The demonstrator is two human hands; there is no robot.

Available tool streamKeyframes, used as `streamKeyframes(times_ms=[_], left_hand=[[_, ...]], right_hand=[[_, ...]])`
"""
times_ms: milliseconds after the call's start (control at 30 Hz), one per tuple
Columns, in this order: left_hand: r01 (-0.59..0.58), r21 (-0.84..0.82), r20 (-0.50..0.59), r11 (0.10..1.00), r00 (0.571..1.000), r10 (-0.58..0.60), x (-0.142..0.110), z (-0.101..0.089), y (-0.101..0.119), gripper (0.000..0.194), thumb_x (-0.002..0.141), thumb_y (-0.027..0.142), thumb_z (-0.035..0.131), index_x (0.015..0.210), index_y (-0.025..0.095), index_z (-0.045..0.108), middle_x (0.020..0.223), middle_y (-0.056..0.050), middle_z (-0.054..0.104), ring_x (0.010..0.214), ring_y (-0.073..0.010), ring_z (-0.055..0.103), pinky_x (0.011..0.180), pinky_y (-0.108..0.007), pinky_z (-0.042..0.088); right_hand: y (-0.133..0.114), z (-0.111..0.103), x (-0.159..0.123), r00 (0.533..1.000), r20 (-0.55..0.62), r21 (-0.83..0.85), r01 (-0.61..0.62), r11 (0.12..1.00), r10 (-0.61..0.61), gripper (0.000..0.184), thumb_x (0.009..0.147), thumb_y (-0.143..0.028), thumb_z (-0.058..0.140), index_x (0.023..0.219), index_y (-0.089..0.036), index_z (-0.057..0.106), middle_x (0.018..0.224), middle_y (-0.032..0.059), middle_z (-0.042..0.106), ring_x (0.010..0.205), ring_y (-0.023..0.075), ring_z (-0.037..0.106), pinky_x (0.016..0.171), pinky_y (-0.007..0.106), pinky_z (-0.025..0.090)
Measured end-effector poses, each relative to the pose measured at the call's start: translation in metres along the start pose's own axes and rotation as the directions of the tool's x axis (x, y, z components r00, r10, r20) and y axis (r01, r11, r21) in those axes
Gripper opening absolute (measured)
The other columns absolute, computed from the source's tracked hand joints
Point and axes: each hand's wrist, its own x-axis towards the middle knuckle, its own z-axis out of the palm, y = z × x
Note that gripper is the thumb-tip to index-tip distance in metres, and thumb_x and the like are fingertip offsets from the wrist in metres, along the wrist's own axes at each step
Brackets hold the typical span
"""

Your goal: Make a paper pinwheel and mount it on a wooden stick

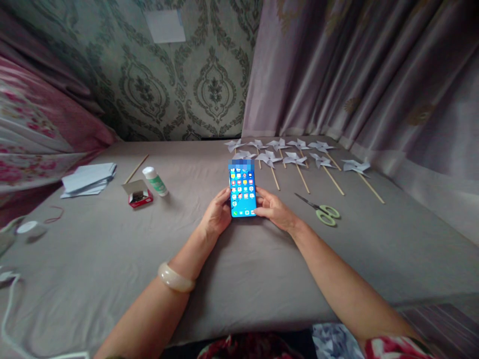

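A smartphone (243,190) with a lit blue home screen is held upright over the grey bed sheet, between both hands. My left hand (216,218) grips its lower left edge, thumb at the side of the screen. My right hand (274,211) grips the lower right edge, fingers curled round it. A pale bangle (175,278) sits on my left wrist.
Several white paper pinwheels on wooden sticks (295,158) lie in rows beyond the phone. Green-handled scissors (324,213) lie to the right. At the left are a glue bottle (156,180), a small red box (139,195), a loose stick (136,168) and stacked white paper (89,177). Curtains hang at the right.
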Motion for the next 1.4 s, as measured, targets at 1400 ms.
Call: streamKeyframes(times_ms=[1400], left_hand=[[-0.019,0.016,0.042,1.0,0.999,0.018,-0.006,0.008,-0.021,0.018,0.079,0.018,0.063,0.096,0.013,0.07,0.102,-0.01,0.072,0.113,-0.0262,0.059,0.097,-0.036,0.044]], right_hand=[[-0.007,0.005,0.005,0.83,-0.496,-0.204,0.176,0.963,-0.256,0.037,0.068,-0.034,0.06,0.1,-0.018,0.068,0.095,0.0055,0.074,0.079,0.0203,0.067,0.068,0.03,0.049]])
